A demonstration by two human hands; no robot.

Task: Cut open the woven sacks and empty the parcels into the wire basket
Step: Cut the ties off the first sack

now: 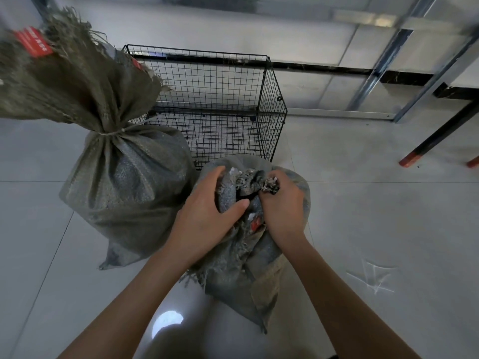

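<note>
A grey-green woven sack (233, 257) stands on the floor right in front of me, its frayed mouth bunched up. My left hand (204, 216) grips the gathered fabric on the left of the mouth. My right hand (282, 206) clutches the frayed top edge on the right. Something red and white shows inside the opening between my hands. A second, larger woven sack (127, 182) stands to the left, tied shut with string at its neck, its loose top flaring upward with a red tag. The black wire basket (272, 110) stands behind both sacks, with nothing visible inside.
Light grey floor tiles (375, 216) surround the sacks. At the right, dark table legs with red feet (412, 159) stand on the floor, and a metal shelving frame (388, 60) runs along the wall behind the basket.
</note>
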